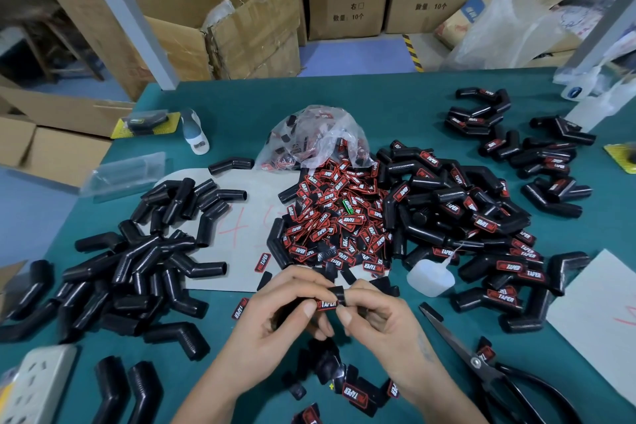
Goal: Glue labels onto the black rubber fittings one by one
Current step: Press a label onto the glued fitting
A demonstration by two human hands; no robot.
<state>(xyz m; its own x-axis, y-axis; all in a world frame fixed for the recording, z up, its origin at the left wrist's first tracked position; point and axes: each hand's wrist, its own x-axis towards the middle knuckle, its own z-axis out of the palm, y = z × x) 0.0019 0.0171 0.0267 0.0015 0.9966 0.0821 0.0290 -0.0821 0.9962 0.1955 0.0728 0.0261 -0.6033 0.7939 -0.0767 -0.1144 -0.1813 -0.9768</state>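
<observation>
Both hands are raised just above the green table (395,103); one label (326,304) is pinched between the curled fingertips of the left hand (285,303) and right hand (370,311), its long axis left-right, print facing up, before the label pile (340,213).

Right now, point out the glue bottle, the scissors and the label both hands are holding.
glue bottle (430,277): head view, on its translucent body.
scissors (476,362): head view, on the pivot screw.
label (327,304): head view, on its printed face between both thumbs.
</observation>
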